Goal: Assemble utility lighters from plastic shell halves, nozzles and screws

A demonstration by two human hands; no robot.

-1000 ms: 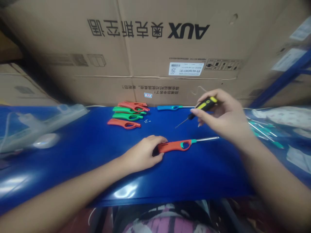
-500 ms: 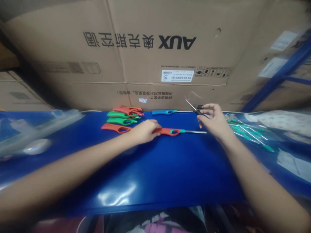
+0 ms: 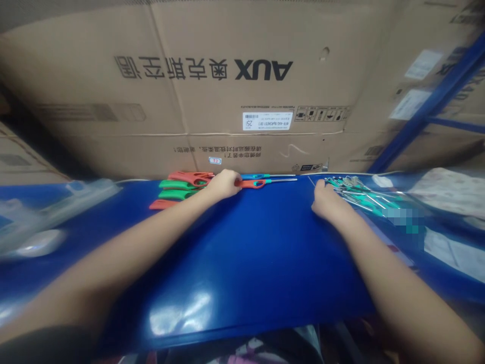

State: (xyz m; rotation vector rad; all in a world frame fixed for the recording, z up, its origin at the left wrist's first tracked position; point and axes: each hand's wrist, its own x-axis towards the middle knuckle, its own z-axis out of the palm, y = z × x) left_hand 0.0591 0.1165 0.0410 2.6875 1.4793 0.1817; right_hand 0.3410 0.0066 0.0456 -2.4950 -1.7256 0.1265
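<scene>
The grip of the left hand [image 3: 225,183] is closed around the back end of an orange lighter [image 3: 253,184], whose metal rod points to the right. This lighter is near the back of the tabletop [image 3: 265,273], just in front of a blue lighter [image 3: 254,177] which lies in the same direction; whether it rests on the surface, I cannot tell. The grip of the right hand [image 3: 328,198] is closed too, with the fingers bent, and a thin metal shaft [image 3: 311,180] sticks out from it toward the cardboard box [image 3: 204,106]. The rest of this tool is hidden in the hand.

Beside the left hand, partly behind its forearm, lie orange handles [image 3: 185,176] and green handles [image 3: 171,185], in a loose stack. Just beyond the right hand there is a bundle of metal rods [image 3: 373,199] with green ends. Farther out are a patterned cloth [image 3: 441,194] and a paper [image 3: 452,250] on the right, and a power strip [image 3: 87,199] on the left.

About the progress, I judge that the work is only partly done. The orange lighter and the blue one carry their rods, so they look assembled. The handles in the stack show no long rod, although the forearm covers some ends, and many rods remain in the bundle; these seem to be the part which is left.
</scene>
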